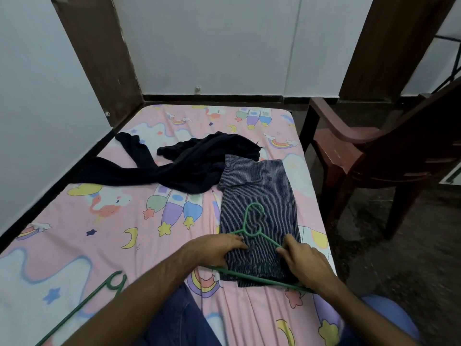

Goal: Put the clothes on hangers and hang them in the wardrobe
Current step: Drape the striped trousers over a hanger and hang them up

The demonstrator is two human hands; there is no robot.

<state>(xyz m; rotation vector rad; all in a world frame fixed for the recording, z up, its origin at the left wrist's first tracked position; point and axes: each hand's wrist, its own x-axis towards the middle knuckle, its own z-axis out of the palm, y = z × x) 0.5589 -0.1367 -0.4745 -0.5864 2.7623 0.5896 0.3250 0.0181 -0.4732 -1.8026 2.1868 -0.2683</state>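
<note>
A knee in blue denim (172,318) fills the near foreground. Just beyond it, the folded striped garment (259,203) is pinched at its near end by the left hand (219,248) and the right hand (303,258), inside the frame of a green hanger (252,231) lying over it on the pink bedsheet (119,221). The garment appears to be mid-threading over the lower bar; pulling it through evenly seems called for next. A dark garment (189,166) and a second hanger (99,293) wait nearby; no wardrobe is seen.

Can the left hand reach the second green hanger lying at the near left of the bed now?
Probably yes. The second green hanger lies uncovered on the bed sheet, beside the left forearm, but the left hand must first let go of the striped garment.
</note>
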